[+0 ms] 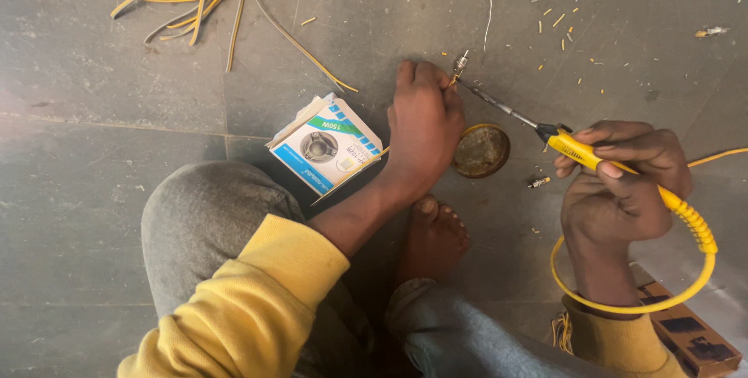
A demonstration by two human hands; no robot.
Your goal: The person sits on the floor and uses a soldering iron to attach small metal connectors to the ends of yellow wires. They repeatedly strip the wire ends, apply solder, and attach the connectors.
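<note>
Head view: the left hand (423, 125) pinches one yellow wire (452, 79) against the floor (93, 113). The right hand (619, 183), fingers wrapped, grips one yellow soldering iron (576, 148), tip at the wire. One round tin (481, 150) and one box (326, 152) lie nearby.

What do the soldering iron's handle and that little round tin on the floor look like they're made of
Soldering iron in the right hand: its yellow handle looks like glossy moulded plastic, its shaft dull grey metal. Round tin: probably thin metal, going by its yellowish rim; the brown, crusty filling looks like flux or rosin, but that's uncertain.
</note>
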